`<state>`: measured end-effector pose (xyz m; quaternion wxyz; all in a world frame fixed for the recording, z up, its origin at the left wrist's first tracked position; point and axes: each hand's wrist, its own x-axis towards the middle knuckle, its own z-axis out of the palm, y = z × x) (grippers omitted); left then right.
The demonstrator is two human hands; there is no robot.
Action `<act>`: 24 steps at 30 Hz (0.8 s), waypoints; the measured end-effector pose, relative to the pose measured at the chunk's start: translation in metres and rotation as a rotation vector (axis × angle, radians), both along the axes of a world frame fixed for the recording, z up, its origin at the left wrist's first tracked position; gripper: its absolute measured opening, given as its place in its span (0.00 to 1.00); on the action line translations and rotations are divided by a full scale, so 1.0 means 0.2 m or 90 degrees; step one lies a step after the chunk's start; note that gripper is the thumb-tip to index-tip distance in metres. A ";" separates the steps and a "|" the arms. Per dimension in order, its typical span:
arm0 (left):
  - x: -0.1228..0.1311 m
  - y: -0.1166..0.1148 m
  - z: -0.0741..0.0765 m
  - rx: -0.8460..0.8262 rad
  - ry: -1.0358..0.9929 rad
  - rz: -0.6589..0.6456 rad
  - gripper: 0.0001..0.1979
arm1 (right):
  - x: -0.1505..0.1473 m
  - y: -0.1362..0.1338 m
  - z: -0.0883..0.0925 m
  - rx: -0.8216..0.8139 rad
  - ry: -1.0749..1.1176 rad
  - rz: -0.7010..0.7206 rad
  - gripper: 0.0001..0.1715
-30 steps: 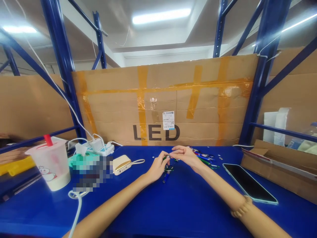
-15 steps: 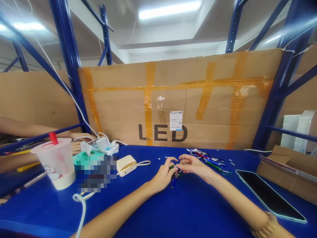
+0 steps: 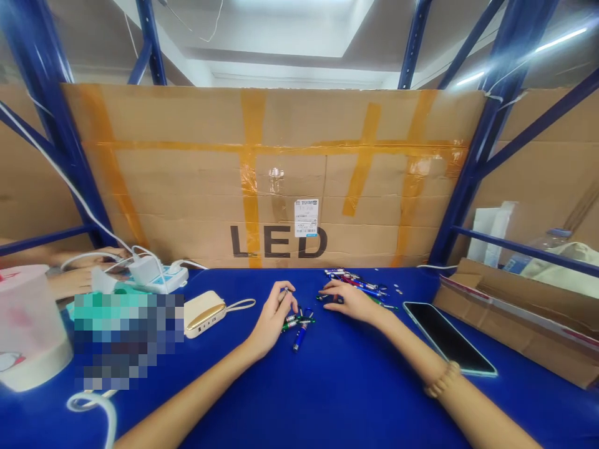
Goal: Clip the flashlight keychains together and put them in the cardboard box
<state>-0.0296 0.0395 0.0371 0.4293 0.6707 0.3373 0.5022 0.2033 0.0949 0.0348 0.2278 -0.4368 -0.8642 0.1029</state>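
Note:
My left hand (image 3: 271, 317) is closed, its curled fingers around a small thin thing that I cannot make out, with only a dark tip showing. Just right of it on the blue table lie a blue key-chain tube (image 3: 300, 337) and a green key-chain tube (image 3: 291, 322), both slim and shiny with clips. My right hand (image 3: 350, 302) is lowered at the near left edge of a pile of similar coloured tubes (image 3: 362, 285). Its fingers are apart, over a dark clip-like piece (image 3: 322, 297) on the table. The palm side is hidden.
A phone (image 3: 449, 340) and an open cardboard box (image 3: 515, 318) are at the right. To the left are a cream power bank (image 3: 204, 313), a power strip (image 3: 161, 280) and a cup (image 3: 30, 327). Another person's hands (image 3: 88, 268) are beyond the cup. A cardboard wall (image 3: 196, 206) closes the back.
My hands were together over the tubes and have parted. The right hand has moved to the pile, while the left has stayed by the nearer tubes. The view has turned right.

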 end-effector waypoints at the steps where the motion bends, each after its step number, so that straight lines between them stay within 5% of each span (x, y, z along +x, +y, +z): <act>1: 0.00 0.00 0.00 -0.014 -0.012 -0.002 0.15 | -0.02 0.00 -0.02 0.011 -0.029 -0.008 0.16; 8: 0.01 -0.02 0.03 -0.084 -0.049 -0.007 0.19 | -0.06 -0.01 -0.02 0.076 -0.079 -0.041 0.08; 16: 0.02 -0.03 0.03 -0.146 -0.074 -0.005 0.15 | -0.11 -0.10 0.10 -0.040 0.170 -0.006 0.12; 20: 0.02 -0.05 0.01 -0.112 -0.029 -0.017 0.15 | -0.18 -0.18 0.12 -0.031 0.235 0.068 0.11; 24: 0.01 -0.04 0.00 -0.082 0.019 -0.010 0.13 | -0.24 -0.24 0.12 -0.081 0.301 0.049 0.13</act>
